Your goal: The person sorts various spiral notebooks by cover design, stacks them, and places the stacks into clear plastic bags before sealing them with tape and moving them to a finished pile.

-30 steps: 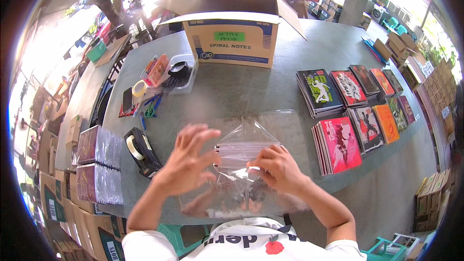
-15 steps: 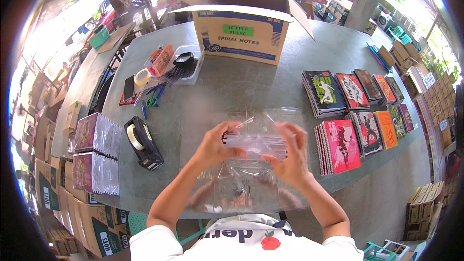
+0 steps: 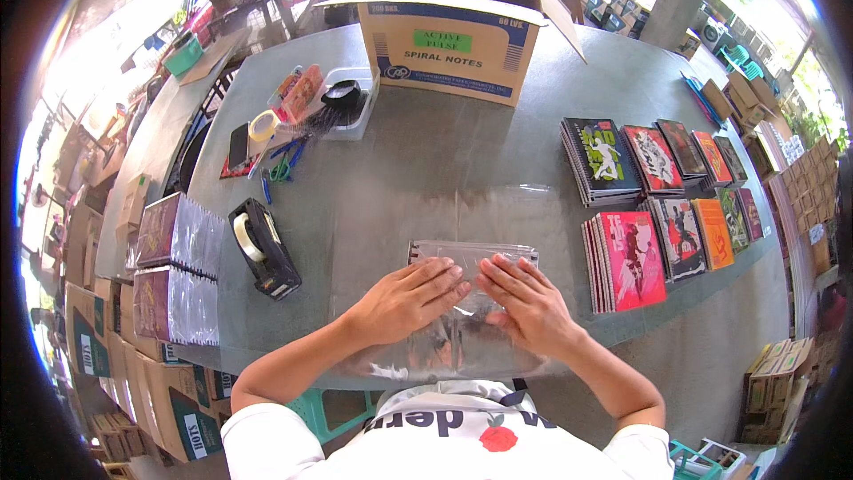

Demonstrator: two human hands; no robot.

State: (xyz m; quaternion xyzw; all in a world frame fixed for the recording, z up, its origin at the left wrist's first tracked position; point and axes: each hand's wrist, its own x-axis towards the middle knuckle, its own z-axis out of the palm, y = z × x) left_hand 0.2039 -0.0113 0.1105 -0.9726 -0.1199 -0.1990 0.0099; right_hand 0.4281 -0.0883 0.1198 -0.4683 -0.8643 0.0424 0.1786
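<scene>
In front of me lies a spiral notebook bundle (image 3: pixel 474 251) covered in clear plastic, its far edge showing beyond my fingers. My left hand (image 3: pixel 410 300) rests flat across the left part of it, fingers stretched toward the middle. From the other side my right hand (image 3: pixel 524 300) lies flat on the right part, its fingertips close to those of the left. Both hands are open and grip nothing. Beneath and around the bundle spreads a clear plastic sheet (image 3: pixel 373 240); the palms hide much of the bundle.
Left of the plastic stands a black tape dispenser (image 3: pixel 264 249), with plastic-wrapped notebooks (image 3: pixel 178 271) beyond it. Stacks of colourful spiral notebooks (image 3: pixel 633 258) line the right side. An open cardboard box (image 3: pixel 444 53) stands at the back, beside a clear bin (image 3: pixel 362 120). Scissors (image 3: pixel 283 167) lie nearby.
The bundle, held up between both hands before, now lies down on the plastic. My hands have let go of its sides and flattened on top, closer together.
</scene>
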